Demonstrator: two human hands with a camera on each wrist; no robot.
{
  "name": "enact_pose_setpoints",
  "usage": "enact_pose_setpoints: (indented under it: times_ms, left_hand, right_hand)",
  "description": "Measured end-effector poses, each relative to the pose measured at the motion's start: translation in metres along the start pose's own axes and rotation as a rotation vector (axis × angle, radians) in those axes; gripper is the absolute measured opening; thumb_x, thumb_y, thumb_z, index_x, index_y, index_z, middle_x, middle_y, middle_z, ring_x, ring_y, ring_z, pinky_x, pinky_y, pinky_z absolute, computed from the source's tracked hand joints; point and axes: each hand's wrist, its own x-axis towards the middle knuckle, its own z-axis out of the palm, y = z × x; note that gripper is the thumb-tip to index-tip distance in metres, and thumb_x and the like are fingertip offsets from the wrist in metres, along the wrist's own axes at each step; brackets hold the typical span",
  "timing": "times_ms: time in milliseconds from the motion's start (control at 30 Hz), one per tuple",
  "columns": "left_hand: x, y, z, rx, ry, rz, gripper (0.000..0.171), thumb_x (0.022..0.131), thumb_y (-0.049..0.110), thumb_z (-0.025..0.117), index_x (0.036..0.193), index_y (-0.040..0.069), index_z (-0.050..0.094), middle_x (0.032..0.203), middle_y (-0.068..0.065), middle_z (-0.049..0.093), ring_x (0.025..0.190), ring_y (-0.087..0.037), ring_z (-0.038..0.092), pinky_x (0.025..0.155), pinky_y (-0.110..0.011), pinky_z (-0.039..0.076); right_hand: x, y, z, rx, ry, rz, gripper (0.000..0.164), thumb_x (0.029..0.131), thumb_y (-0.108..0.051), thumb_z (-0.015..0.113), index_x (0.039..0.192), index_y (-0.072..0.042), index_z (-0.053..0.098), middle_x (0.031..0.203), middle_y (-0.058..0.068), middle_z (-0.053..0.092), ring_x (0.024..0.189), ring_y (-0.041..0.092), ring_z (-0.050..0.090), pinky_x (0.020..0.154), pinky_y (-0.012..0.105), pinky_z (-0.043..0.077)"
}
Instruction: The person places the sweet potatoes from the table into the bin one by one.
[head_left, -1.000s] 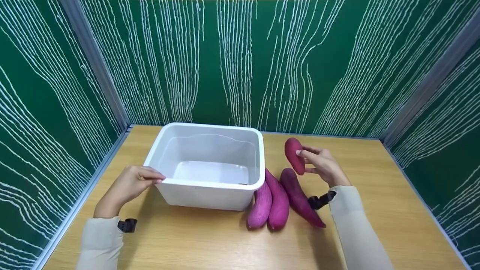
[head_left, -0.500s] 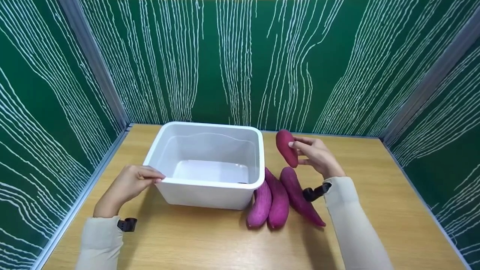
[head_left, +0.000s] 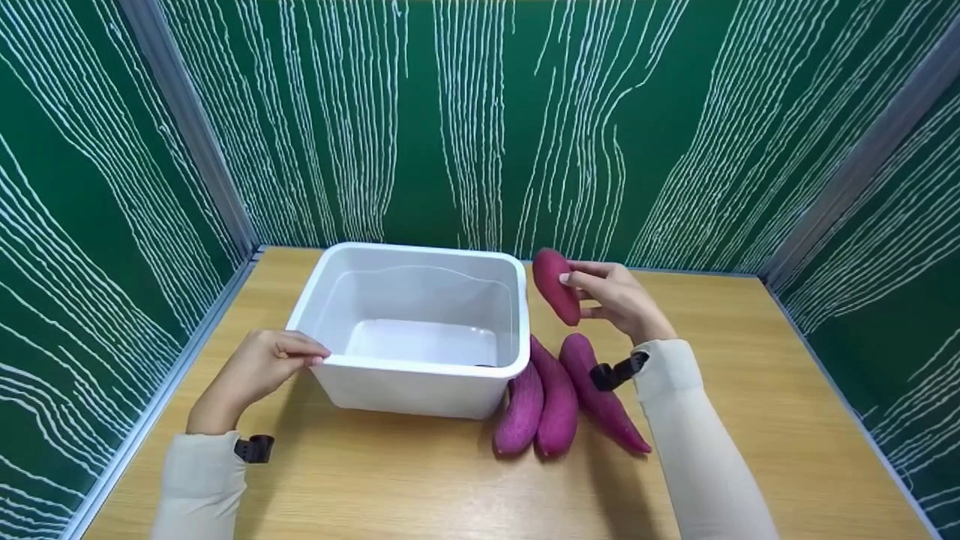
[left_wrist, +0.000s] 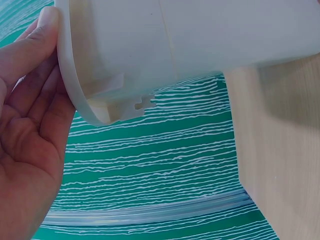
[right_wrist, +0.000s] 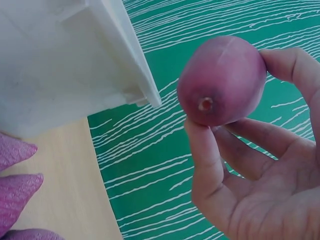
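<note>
A reddish-purple sweet potato (head_left: 552, 283) is held above the table, just off the right side of a white plastic bin (head_left: 412, 394). My right hand (head_left: 619, 298) pinches it between thumb and fingertips; in the right wrist view one rounded end of the sweet potato (right_wrist: 224, 80) faces the camera. At the bin's near left corner my left hand (head_left: 259, 371) grips the rim, thumb and fingers on either side, as the left wrist view shows at the bin rim (left_wrist: 66, 65). The visible inside of the bin holds only a small dark mark near the front wall.
Three purple sweet potatoes lie on the wooden table (head_left: 375, 480) right of the bin: a left one (head_left: 519, 420), a middle one (head_left: 557, 412) and a right one (head_left: 600, 405). Green panels (head_left: 480, 135) with white lines enclose the table's back and sides.
My right hand has carried the sweet potato left and away from me, closer to the bin's right rim. The left hand, the bin and the three other sweet potatoes stay in place.
</note>
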Motion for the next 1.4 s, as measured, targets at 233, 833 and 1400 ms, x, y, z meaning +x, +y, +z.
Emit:
enact_pose_setpoints:
  times_ms: [233,833,1400]
  left_hand:
    - [0.000,0.001,-0.001,0.003,-0.003,-0.003,0.018,0.086,0.001,0.068,0.096,0.012,0.078,0.105,-0.010,0.073,0.107,-0.034,0.064,0.091,-0.049,0.054]
    - [0.001,0.000,0.001,-0.005,0.005,0.001,0.020,0.085,-0.002,0.067,0.094,0.012,0.079,0.103,-0.009,0.074,0.105,-0.032,0.065,0.091,-0.048,0.055]
    - [0.001,-0.001,0.000,-0.001,0.000,0.016,0.018,0.085,-0.001,0.069,0.094,0.011,0.078,0.102,-0.010,0.074,0.104,-0.033,0.065,0.091,-0.049,0.054]
  right_hand:
    - [0.003,-0.007,0.006,-0.015,-0.014,0.011,0.058,0.090,-0.027,0.065,0.140,-0.005,0.047,0.112,0.010,0.061,0.092,0.019,0.061,0.077,0.033,0.059]
    - [0.013,-0.020,0.030,-0.015,-0.032,-0.007,0.052,0.088,-0.024,0.065,0.136,-0.009,0.053,0.108,0.009,0.065,0.091,0.018,0.063,0.076,0.034,0.059]
    - [0.027,-0.030,0.056,-0.034,-0.054,0.012,0.050,0.087,-0.025,0.067,0.133,-0.009,0.056,0.118,0.012,0.061,0.097,0.021,0.062,0.080,0.034,0.059]
